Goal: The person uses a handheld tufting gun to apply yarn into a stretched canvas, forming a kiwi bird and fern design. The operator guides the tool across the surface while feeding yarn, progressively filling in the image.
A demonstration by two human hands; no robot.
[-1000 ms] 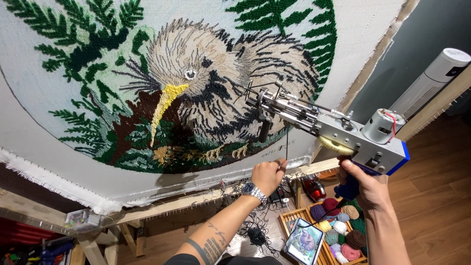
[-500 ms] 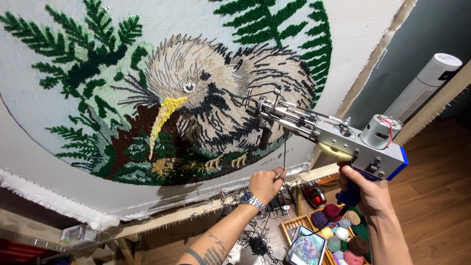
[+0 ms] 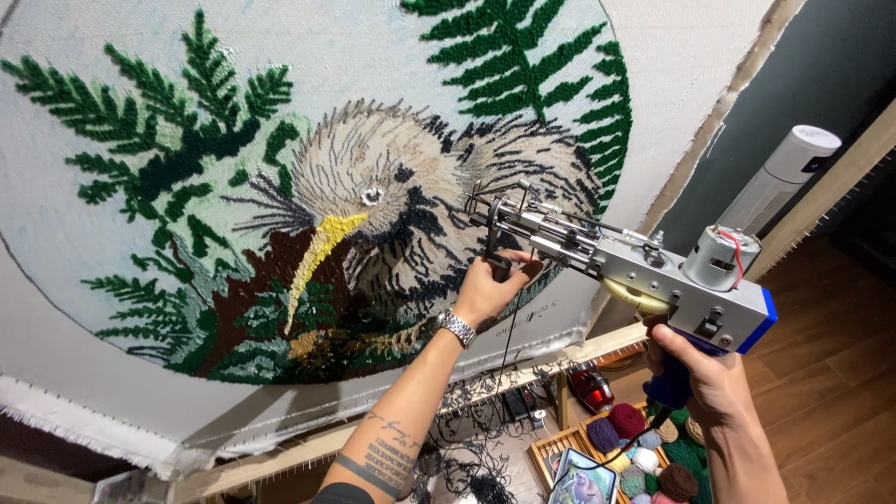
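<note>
The tufting gun [image 3: 635, 271] lies nearly level, its needle end pointing left at the rug [image 3: 308, 233]. Your right hand [image 3: 700, 373] is wrapped round the blue grip low at the rear; your left hand [image 3: 490, 285] is closed on the front handle beneath the needle, nearer the cloth.

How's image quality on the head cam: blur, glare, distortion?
Head view: sharp overall, with the tufting gun and the left hand on its front handle crisp; warm light from the right, no harsh glare; wide-angle bending curves the wooden frame; the yarn balls below sit in dimmer shadow.
</note>
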